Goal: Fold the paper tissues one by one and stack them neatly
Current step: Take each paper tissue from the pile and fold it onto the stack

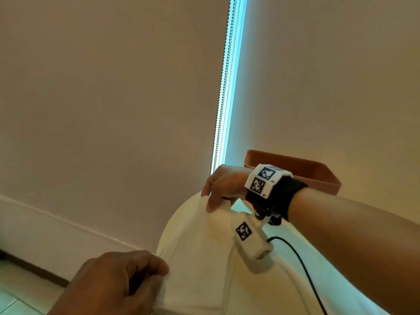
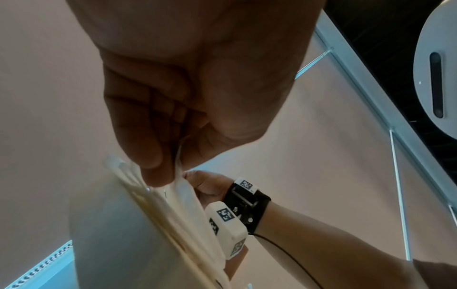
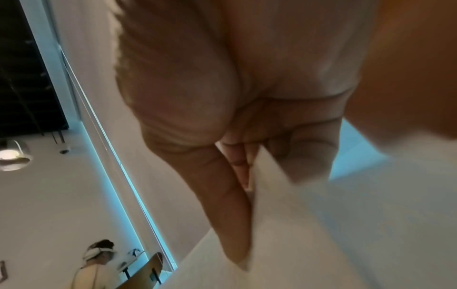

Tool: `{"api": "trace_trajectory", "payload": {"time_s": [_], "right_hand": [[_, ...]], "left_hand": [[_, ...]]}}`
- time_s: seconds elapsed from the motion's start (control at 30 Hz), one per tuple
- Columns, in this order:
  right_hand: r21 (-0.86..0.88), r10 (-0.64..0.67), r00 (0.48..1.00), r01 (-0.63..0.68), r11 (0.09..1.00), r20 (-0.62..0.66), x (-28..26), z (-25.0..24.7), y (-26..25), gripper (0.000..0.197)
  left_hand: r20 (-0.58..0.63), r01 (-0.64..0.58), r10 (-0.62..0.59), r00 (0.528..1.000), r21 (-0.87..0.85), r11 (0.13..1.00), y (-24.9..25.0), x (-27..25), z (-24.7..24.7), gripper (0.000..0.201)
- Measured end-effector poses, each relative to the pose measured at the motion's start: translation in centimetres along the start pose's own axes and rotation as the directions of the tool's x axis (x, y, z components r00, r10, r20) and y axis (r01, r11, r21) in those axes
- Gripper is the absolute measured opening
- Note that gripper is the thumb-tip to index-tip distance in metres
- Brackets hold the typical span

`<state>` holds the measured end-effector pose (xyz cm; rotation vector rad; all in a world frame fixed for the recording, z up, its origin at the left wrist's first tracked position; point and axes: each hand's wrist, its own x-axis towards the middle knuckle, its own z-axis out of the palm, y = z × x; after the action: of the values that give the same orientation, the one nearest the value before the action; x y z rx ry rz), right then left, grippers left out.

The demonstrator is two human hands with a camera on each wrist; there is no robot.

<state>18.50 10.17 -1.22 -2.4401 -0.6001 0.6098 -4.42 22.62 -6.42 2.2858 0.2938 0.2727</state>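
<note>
The left hand (image 1: pixel 118 280) had its thumb and curled fingers (image 2: pixel 153 156) pinched on one upper corner of a white tissue (image 1: pixel 200 246). The right hand (image 1: pixel 223 186) pinched the opposite corner, thumb (image 3: pixel 230 211) pressed against the fingers with the sheet's edge caught between them. Held this way, the tissue hung in the air in front of the person, stretched between the two hands and draping down below them. The left wrist view showed several long creases or layers running down the sheet, so it may have been partly folded or simply still creased from its pack; the pictures did not settle which.

Beyond the right hand sat a brown tray (image 1: pixel 318 171), and behind everything a pale roller blind (image 1: pixel 113 87) with a beaded cord (image 1: pixel 223 87) beside a strip of blue daylight.

As for progress, this looked like the opening or an early fold of a single tissue. No stack of finished tissues and no supply of unfolded ones was visible in any view, so how many were done or left could not be judged.
</note>
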Motion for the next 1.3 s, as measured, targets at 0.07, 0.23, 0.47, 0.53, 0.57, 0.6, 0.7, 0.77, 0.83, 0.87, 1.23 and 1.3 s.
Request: {"api": "trace_trajectory", "payload": {"time_s": [0.07,0.23,0.47,0.53,0.57,0.6,0.7,0.77,0.83,0.87,1.23,1.3], "right_hand": [[-0.063,0.037,0.999,-0.035,0.997,0.036,0.9,0.8,-0.1,0.038],[-0.068,0.082,0.995,-0.078,0.995,0.058,1.6,0.3,0.2,0.042],[0.137,0.136,0.972,-0.164,0.977,0.193,0.1,-2.2,0.7,0.04],[0.154,0.15,0.973,-0.178,0.972,0.176,0.0,-2.1,1.2,0.043],[0.129,0.149,0.98,-0.166,0.978,0.132,0.0,-1.8,1.5,0.043],[0.084,0.144,0.985,-0.152,0.985,0.095,0.1,-1.3,1.8,0.041],[-0.003,0.145,0.986,-0.145,0.989,0.083,0.5,0.0,2.5,0.035],[-0.05,0.138,0.989,-0.136,0.989,0.047,0.9,0.2,2.9,0.037],[-0.131,0.131,0.991,-0.128,0.983,0.013,0.9,0.1,3.0,0.042],[-0.163,0.135,0.991,-0.132,0.978,0.004,0.8,-0.1,3.0,0.044],[-0.241,-0.058,0.949,-0.02,0.97,-0.311,-14.1,-10.2,2.5,0.017],[-0.269,-0.057,0.923,-0.052,0.962,-0.381,-18.8,-11.5,3.5,0.018]], "left_hand": [[0.037,0.024,-0.022,0.999,-0.034,0.999,-0.6,0.1,0.0,0.035],[0.08,0.051,-0.044,0.996,-0.085,0.995,-1.7,0.5,-0.2,0.036],[0.132,0.039,-0.025,0.991,-0.103,0.994,-2.0,0.9,-0.3,0.038],[0.144,0.005,0.007,0.99,-0.083,0.997,-1.9,1.1,-0.2,0.027],[0.157,-0.002,0.009,0.988,-0.045,0.999,-1.9,1.3,-0.1,0.027],[0.169,-0.009,0.009,0.986,0.003,1.0,-2.0,1.5,0.0,0.029],[0.187,-0.03,0.007,0.982,0.123,0.992,-2.1,1.8,0.0,0.03],[0.22,-0.031,-0.003,0.976,0.154,0.988,-2.0,2.0,-0.1,0.031],[0.248,-0.033,-0.011,0.969,0.173,0.984,-1.6,2.3,-0.5,0.034],[0.245,-0.055,0.005,0.97,0.199,0.979,-1.4,2.2,-0.7,0.036],[0.113,-0.552,0.541,0.833,0.237,0.8,6.7,2.0,-1.7,0.042],[0.301,-0.675,0.61,0.733,0.207,0.709,10.4,1.7,1.3,0.047]]}}
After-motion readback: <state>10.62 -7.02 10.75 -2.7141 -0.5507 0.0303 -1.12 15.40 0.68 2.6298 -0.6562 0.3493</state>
